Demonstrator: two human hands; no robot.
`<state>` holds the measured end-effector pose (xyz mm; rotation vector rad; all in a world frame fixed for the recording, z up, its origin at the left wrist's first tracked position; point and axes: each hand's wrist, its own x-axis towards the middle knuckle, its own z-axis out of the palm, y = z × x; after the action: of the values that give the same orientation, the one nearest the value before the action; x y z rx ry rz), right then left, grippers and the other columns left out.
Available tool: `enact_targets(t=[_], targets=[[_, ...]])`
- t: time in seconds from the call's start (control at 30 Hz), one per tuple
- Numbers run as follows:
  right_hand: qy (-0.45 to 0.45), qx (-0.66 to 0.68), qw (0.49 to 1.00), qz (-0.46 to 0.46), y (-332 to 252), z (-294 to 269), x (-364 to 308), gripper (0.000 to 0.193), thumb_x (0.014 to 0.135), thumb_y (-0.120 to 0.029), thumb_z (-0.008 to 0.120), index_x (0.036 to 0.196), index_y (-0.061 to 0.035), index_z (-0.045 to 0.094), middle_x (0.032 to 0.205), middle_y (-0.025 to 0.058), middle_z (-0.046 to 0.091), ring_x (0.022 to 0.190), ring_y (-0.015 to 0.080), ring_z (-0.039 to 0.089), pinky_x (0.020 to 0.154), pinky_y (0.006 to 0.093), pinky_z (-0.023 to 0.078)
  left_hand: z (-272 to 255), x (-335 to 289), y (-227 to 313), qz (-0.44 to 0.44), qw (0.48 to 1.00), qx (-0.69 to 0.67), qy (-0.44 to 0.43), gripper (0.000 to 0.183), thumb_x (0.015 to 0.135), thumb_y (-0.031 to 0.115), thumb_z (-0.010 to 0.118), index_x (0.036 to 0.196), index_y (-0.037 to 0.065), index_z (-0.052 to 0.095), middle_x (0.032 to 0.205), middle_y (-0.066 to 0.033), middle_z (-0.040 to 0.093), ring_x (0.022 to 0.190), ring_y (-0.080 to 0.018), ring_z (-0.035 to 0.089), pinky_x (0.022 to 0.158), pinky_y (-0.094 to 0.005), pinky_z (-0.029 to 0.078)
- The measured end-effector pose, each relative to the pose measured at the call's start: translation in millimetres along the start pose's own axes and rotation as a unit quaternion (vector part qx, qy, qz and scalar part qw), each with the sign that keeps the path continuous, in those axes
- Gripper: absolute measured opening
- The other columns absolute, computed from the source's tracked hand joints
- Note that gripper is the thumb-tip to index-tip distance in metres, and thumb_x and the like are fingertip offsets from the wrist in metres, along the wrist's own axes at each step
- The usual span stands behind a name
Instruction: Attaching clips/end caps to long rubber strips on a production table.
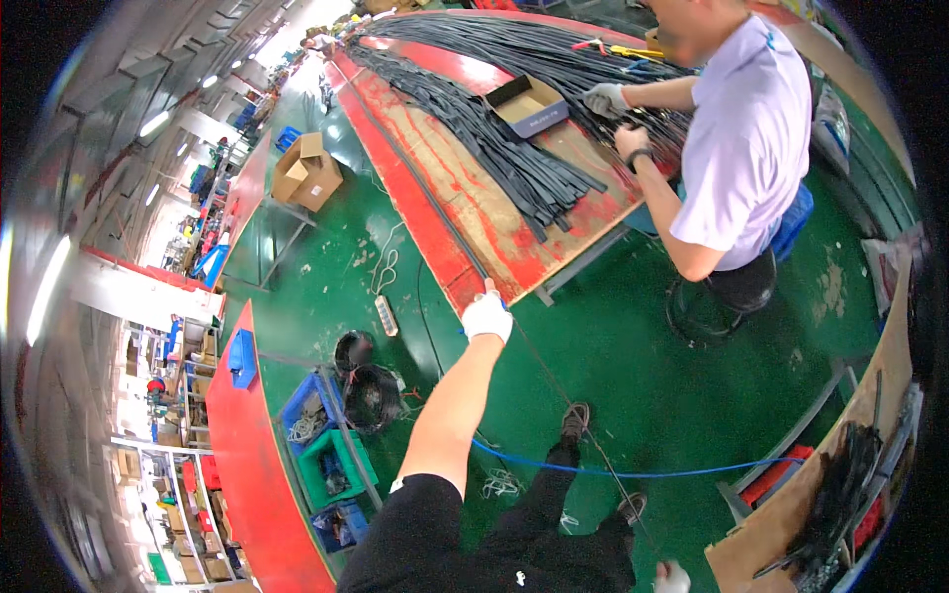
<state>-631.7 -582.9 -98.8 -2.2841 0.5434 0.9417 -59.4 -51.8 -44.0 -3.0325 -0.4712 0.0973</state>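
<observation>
My left hand, in a white glove with bare fingertips, is closed at the near corner of the red table. It grips the near end of a long black tube, which lies along the table's left side. From there a thin dark cord runs down past my legs toward my right hand. That hand shows only in part at the lower edge, also gloved, with its fingers bent in. Its grip on the cord is too small to make out clearly.
Bundles of black tubes and an open box cover the long table. Beyond its right corner a co-worker sits handling tubes. A blue hose crosses the green floor. Left stand black buckets, crates and a power strip.
</observation>
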Motion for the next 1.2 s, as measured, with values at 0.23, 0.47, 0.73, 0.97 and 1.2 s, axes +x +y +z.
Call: enact_targets(t=[0.23, 0.47, 0.73, 0.97, 1.2], targets=[[-0.164, 0.381, 0.893, -0.176, -443.7, -8.3, 232.3, 0.048, 0.110, -0.047, 0.054, 0.094, -0.0040, 0.066, 0.077, 0.0036, 0.058, 0.074, 0.0157, 0.052, 0.070, 0.0344, 0.045, -4.2, -1.3, 9.4, -0.020, 1.000, 0.000, 0.002, 0.064, 0.099, 0.022, 0.055, 0.160, 0.006, 0.045, 0.117, -0.0209, 0.071, 0.100, -0.0375, 0.073, 0.088, -0.0480, 0.059], [-0.050, 0.288, 0.940, -0.176, -395.1, 20.6, 200.7, 0.053, 0.109, -0.045, 0.053, 0.095, 0.0040, 0.066, 0.084, 0.0199, 0.067, 0.081, 0.0320, 0.062, 0.079, 0.0424, 0.049, 8.7, -6.2, -12.1, 0.006, 0.998, 0.067, 0.019, 0.056, 0.103, 0.020, 0.047, 0.158, 0.006, 0.048, 0.113, -0.0209, 0.072, 0.098, -0.0381, 0.074, 0.086, -0.0483, 0.059], [0.020, 0.149, 0.985, 0.083, -32.7, 22.1, -19.8, 0.038, 0.101, -0.038, 0.061, 0.107, -0.0028, 0.075, 0.096, 0.0259, 0.074, 0.093, 0.0465, 0.072, 0.082, 0.0527, 0.058, 4.5, -13.2, 2.8, 0.021, 0.998, 0.053, 0.001, 0.059, 0.099, 0.018, 0.050, 0.157, 0.006, 0.047, 0.118, -0.0245, 0.071, 0.103, -0.0405, 0.074, 0.088, -0.0496, 0.060], [-0.003, 0.072, 0.995, -0.062, -44.2, 24.6, 56.1, 0.039, 0.102, -0.038, 0.060, 0.110, -0.0018, 0.073, 0.099, 0.0262, 0.073, 0.101, 0.0451, 0.071, 0.089, 0.0499, 0.056, 8.2, -22.7, 4.6, 0.041, 0.999, 0.022, -0.004, 0.062, 0.098, 0.019, 0.051, 0.158, 0.005, 0.045, 0.114, -0.0253, 0.070, 0.095, -0.0401, 0.075, 0.083, -0.0496, 0.060], [0.003, 0.292, 0.937, -0.191, -457.6, -10.2, 277.7, 0.057, 0.106, -0.053, 0.056, 0.097, 0.0011, 0.070, 0.095, 0.0151, 0.075, 0.085, 0.0333, 0.068, 0.083, 0.0448, 0.052, -21.4, -9.2, 41.7, 0.060, 0.998, 0.027, 0.020, 0.061, 0.097, 0.016, 0.051, 0.157, 0.005, 0.048, 0.112, -0.0221, 0.072, 0.096, -0.0380, 0.075, 0.085, -0.0491, 0.060]])
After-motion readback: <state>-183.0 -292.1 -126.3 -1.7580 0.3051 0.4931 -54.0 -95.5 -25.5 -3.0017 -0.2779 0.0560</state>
